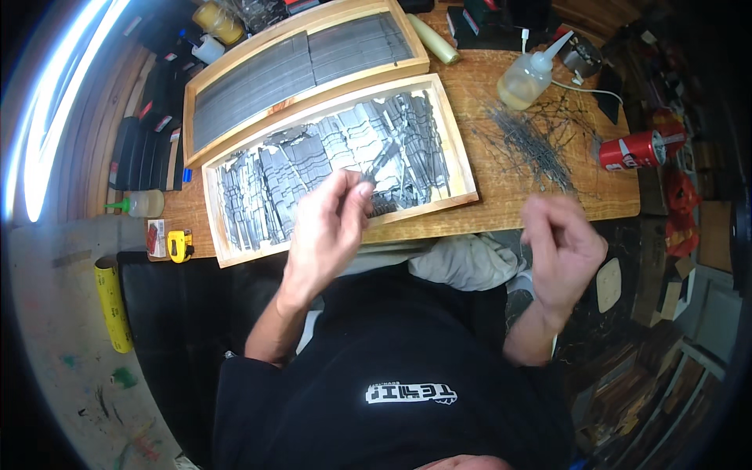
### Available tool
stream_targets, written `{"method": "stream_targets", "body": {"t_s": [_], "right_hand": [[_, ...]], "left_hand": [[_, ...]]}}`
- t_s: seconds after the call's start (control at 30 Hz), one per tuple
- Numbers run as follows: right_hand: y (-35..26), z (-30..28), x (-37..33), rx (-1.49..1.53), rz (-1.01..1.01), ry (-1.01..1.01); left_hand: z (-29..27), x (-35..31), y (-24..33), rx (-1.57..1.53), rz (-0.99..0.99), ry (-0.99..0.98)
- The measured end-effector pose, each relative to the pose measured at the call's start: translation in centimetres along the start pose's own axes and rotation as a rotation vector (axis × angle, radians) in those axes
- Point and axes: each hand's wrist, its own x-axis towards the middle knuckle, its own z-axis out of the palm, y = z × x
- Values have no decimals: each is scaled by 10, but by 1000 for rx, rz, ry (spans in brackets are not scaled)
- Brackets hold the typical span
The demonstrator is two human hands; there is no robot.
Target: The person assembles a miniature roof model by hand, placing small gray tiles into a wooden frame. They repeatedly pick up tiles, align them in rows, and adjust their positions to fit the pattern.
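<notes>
The left hand (329, 227) is raised over the near edge of a wooden tray (462, 168) and pinches a thin grey metal strip (381, 162) between thumb and fingers, the strip pointing away from the person. The right hand (560, 251) hangs in the air well to the right of it, in front of the table edge, with fingers loosely curled and holding nothing that I can see. Under the left hand, the tray is full of loose grey metal pieces (313, 164). Beyond the right hand lies a pile of thin wires (533, 145), then a plastic squeeze bottle (529, 78) and a red can (633, 150). Farther behind the left hand is a second tray (196, 106) with neat rows.
</notes>
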Motion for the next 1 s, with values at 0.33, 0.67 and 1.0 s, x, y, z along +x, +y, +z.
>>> {"method": "stream_targets", "body": {"t_s": [0.33,0.67,1.0], "right_hand": [[22,14,-49,571,467,-482],[59,48,-95,531,659,-418],[59,68,-103,492,615,-343]], "left_hand": [[42,-73,-10,-154,-18,-296],[45,-118,-61,-824,-567,-310],[47,-133,-70,-820,-494,-282]]}}
